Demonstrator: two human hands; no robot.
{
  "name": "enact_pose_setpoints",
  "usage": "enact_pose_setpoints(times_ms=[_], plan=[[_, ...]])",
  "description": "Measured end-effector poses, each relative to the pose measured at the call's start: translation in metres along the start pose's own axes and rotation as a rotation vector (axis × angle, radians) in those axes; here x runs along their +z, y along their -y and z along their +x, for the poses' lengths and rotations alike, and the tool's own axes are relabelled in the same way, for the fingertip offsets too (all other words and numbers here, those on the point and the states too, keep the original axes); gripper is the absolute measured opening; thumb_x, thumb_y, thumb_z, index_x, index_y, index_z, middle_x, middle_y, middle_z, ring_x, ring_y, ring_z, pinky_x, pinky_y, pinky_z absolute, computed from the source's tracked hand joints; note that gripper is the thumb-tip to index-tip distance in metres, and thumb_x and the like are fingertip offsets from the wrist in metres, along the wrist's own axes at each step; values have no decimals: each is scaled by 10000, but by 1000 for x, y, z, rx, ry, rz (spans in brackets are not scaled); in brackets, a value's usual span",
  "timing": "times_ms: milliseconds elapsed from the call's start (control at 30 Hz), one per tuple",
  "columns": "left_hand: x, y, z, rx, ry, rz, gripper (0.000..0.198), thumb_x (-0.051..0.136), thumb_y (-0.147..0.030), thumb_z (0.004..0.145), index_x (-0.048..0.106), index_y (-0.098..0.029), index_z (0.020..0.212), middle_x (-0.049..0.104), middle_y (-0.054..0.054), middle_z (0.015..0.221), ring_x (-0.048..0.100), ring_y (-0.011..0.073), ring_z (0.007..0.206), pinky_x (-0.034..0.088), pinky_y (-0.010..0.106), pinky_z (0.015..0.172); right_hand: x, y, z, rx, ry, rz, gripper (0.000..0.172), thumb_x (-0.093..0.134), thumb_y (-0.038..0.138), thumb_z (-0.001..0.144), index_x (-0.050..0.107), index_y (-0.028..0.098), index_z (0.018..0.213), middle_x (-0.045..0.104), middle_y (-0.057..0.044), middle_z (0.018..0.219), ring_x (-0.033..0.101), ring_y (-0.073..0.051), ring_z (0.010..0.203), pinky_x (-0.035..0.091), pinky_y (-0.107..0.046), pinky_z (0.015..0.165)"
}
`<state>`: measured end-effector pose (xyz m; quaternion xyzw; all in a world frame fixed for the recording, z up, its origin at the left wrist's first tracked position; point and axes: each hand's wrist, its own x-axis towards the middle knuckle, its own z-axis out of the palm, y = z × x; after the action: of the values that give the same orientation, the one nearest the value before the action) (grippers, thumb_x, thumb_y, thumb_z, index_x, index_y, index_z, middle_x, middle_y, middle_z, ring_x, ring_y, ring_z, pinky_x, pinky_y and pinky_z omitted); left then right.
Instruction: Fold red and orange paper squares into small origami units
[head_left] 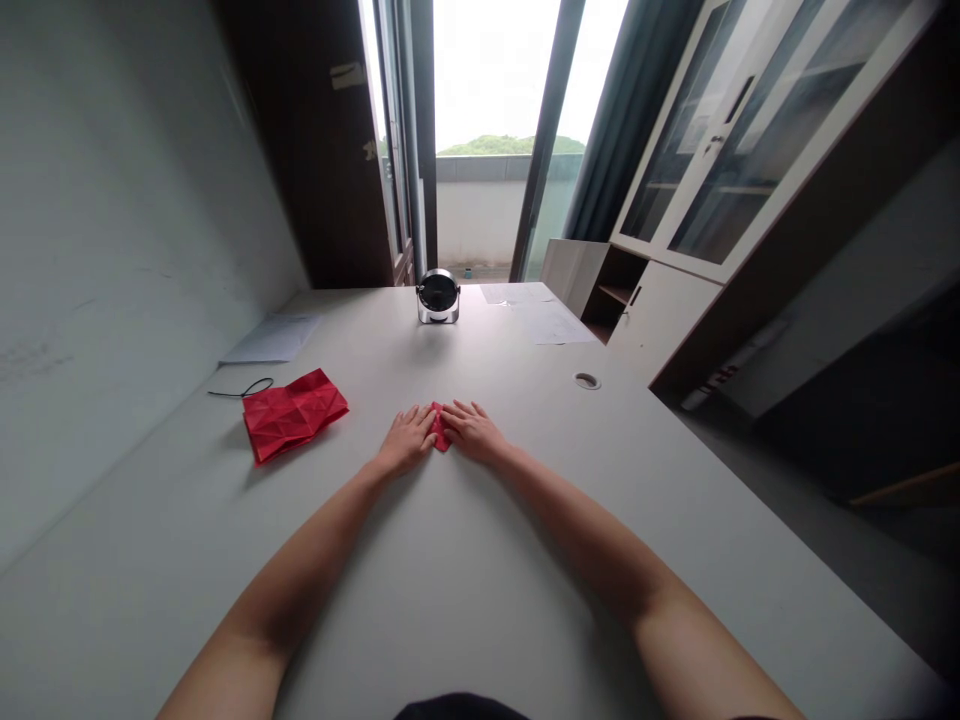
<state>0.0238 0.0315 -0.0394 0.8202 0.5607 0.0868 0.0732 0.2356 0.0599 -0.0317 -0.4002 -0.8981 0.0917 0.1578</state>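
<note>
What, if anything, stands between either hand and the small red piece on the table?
Nothing visible. The left hand and right hand overlap opposite sides of the small red piece directly. The larger creased red piece lies off to the left, clear of both.

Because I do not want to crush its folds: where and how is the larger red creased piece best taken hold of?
Probably by a light pinch on the right end of the larger red creased piece, coming from the right. It lies low and wide, its creased top looks easy to crush, and the black cord is at its far left corner, away from there.
</note>
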Motion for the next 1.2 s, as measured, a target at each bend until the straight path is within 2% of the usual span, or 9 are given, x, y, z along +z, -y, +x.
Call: enact_pose_setpoints(times_ms=[167, 367, 533, 633, 767, 867, 967, 1100, 1200], plan=[[-1, 2, 0, 2, -2, -45, 634, 350, -498, 985, 244, -281, 1571, 225, 32, 1638, 172, 313, 1509, 142, 554, 1201, 0, 0, -1, 8, 31, 16, 492, 413, 397, 1017, 412, 307, 1501, 400, -34, 1554, 276, -260, 1477, 157, -510, 1207], [-6, 5, -1, 3, -131, -131, 536, 370, -427, 984, 402, -287, 1501, 442, 50, 1538, 289, 300, 1462, 168, 535, 1193, -1, -4, -3, -56, 31, 65, 465, 444, 375, 1013, 445, 343, 1477, 407, -22, 1550, 305, -264, 1464, 169, -526, 1205], [-5, 7, 0, 41, -65, -128, 579, 432, -421, 957, 363, -303, 1520, 360, 35, 1587, 230, 300, 1491, 151, 527, 1199, 1, -2, -2, -44, 10, 59, 457, 462, 332, 1005, 459, 362, 1460, 445, -10, 1527, 322, -248, 1456, 190, -505, 1200], [-2, 9, 1, 21, -38, -117, 606, 391, -440, 970, 304, -280, 1548, 333, 48, 1599, 217, 305, 1496, 132, 534, 1200, 2, -2, -1, 23, -71, 21, 389, 455, 314, 1008, 536, 343, 1387, 514, -26, 1469, 318, -246, 1455, 208, -501, 1185], [-3, 9, 1, 20, -13, -101, 642, 389, -539, 958, 317, -285, 1543, 290, 42, 1616, 198, 324, 1500, 107, 543, 1200, 3, -7, -3, 113, -148, -37, 312, 464, 288, 1002, 611, 299, 1277, 560, -57, 1412, 316, -265, 1448, 217, -515, 1164], [-6, 7, -1, 33, -10, -106, 726, 410, -646, 918, 318, -290, 1543, 275, 49, 1622, 188, 336, 1502, 98, 537, 1203, 3, -13, -3, 185, -197, -44, 301, 470, 214, 979, 640, 278, 1219, 576, -74, 1385, 358, -274, 1418, 222, -513, 1155], [-9, 7, -2, 44, -5, -125, 776, 411, -697, 894, 295, -302, 1552, 264, 53, 1625, 186, 336, 1503, 93, 528, 1204, 3, -18, 0, 229, -238, 28, 339, 515, 109, 889, 646, 250, 1167, 621, -78, 1318, 449, -257, 1341, 299, -463, 1123], [-9, 10, -2, 44, 5, -150, 746, 368, -687, 918, 287, -307, 1555, 256, 52, 1627, 175, 322, 1509, 87, 524, 1207, 2, -20, 3, 129, -266, 151, 392, 540, 40, 764, 639, 233, 1090, 649, -59, 1265, 521, -225, 1252, 385, -395, 1072], [-8, 12, 0, 33, 12, -158, 693, 334, -664, 941, 342, -306, 1534, 261, 47, 1626, 179, 315, 1509, 92, 533, 1206, 0, -18, 3, 48, -247, 180, 380, 561, 47, 745, 654, 241, 1058, 644, -55, 1280, 522, -230, 1254, 392, -407, 1073]])
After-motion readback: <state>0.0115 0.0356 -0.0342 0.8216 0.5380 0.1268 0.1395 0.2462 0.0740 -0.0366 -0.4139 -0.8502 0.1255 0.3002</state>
